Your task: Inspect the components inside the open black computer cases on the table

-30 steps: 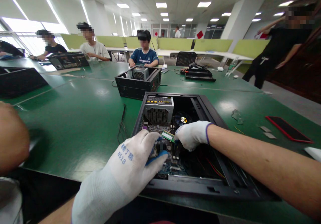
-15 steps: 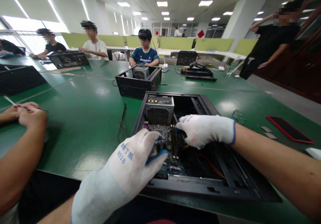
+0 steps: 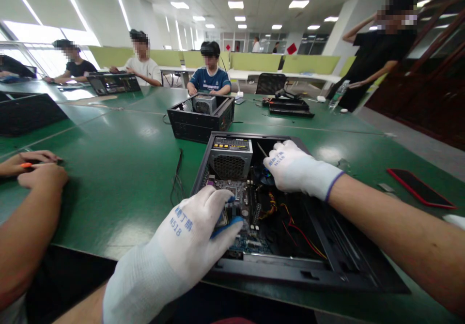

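An open black computer case (image 3: 276, 270) lies in front of me on the green table. Inside it are a grey power supply (image 3: 231, 162), a motherboard (image 3: 238, 188) and yellow and red wires (image 3: 305, 239). My gloved left hand (image 3: 196, 227) rests over the left part of the motherboard, thumb and fingers apart around a small part I cannot make out clearly. To the right of the power supply, my gloved right hand (image 3: 292, 166) is closed on a thin rod-like tool (image 3: 262, 150), above a dark round fan (image 3: 263, 175).
Another open case (image 3: 201, 120) stands beyond mine. A co-worker's hands (image 3: 43, 169) are at the left edge. Thin black cables (image 3: 178, 178) lie left of my case; a red-edged black panel (image 3: 419, 187) lies right. Several people are around the table.
My right hand has moved up and away from the motherboard, uncovering the wires, and the thin tool now shows at its fingertips. My left hand has stayed in place.
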Demonstrator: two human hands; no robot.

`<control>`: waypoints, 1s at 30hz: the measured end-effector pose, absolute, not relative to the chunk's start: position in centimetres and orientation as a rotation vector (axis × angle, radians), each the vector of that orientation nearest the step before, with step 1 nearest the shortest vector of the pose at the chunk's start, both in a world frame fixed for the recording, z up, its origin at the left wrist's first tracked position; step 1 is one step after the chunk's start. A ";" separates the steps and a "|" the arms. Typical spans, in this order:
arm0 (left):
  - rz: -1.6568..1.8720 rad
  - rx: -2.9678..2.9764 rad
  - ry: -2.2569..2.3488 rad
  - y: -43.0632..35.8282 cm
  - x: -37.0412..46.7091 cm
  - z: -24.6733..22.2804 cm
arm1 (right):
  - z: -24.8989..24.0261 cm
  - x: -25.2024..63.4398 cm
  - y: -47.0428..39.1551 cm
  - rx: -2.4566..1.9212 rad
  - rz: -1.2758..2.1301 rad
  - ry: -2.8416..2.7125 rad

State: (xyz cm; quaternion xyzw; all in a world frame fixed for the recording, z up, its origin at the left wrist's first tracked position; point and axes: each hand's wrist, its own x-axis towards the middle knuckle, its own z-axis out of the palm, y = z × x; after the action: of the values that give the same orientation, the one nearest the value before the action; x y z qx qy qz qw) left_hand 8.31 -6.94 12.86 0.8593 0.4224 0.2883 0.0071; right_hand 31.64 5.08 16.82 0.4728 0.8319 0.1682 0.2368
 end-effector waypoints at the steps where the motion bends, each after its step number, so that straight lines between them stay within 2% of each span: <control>1: 0.900 2.678 1.322 -6.9 8.3 12.8 | 16.9 31.7 5.8 1.324 0.471 2.274; 14: 0.891 2.651 1.349 -7.0 8.4 12.9 | 15.2 33.4 10.2 1.588 0.639 2.486; 21: 0.865 2.679 1.349 -6.8 8.4 12.9 | 16.4 35.6 7.7 1.707 0.289 2.679; 30: 0.323 2.747 1.437 -4.4 10.0 15.0 | 15.6 38.1 4.5 1.865 -0.289 3.038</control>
State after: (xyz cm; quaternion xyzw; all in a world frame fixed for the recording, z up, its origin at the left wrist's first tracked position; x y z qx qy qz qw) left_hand 9.97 -4.40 15.02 0.8812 0.4611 0.1036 0.0124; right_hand 38.09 4.55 15.59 0.5091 0.8295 -0.0789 -0.2157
